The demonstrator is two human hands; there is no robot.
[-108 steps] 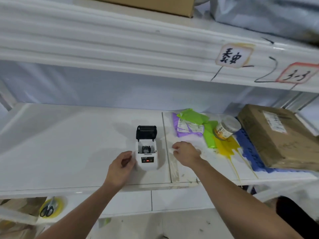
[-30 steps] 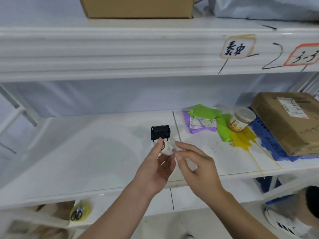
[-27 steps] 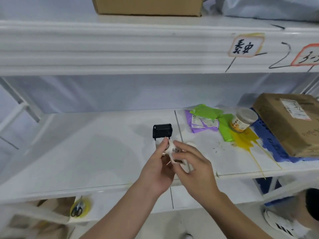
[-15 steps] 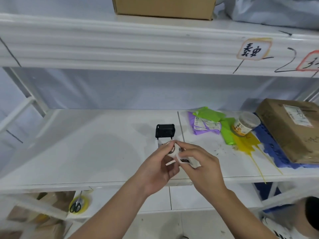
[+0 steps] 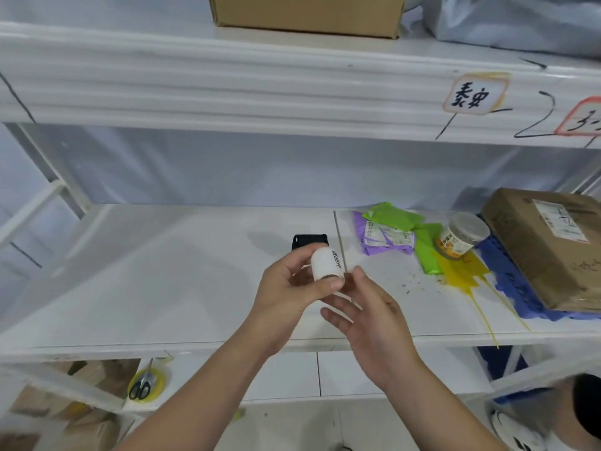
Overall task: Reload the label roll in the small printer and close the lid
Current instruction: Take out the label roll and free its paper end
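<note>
My left hand (image 5: 286, 291) holds a white label roll (image 5: 325, 264) upright between thumb and fingers, above the white shelf (image 5: 162, 288). The roll has small black print on its side. My right hand (image 5: 367, 314) is just to the right of the roll and below it, fingers spread, palm up, holding nothing. Behind the roll, only the raised black lid of the small printer (image 5: 309, 241) shows; its white body is hidden by my hands and the roll.
To the right lie purple and green mailer bags (image 5: 390, 232), a lidded jar (image 5: 461, 236) and a cardboard box (image 5: 549, 249) on blue and yellow sheets. Another cardboard box (image 5: 305, 11) stands on the shelf above. Scissors on a tape roll (image 5: 144, 384) sit on the lower level.
My left hand has turned the roll upright and lifted it slightly. My right hand has let go of the roll's label end and dropped away, opening. The camera view shifted a little.
</note>
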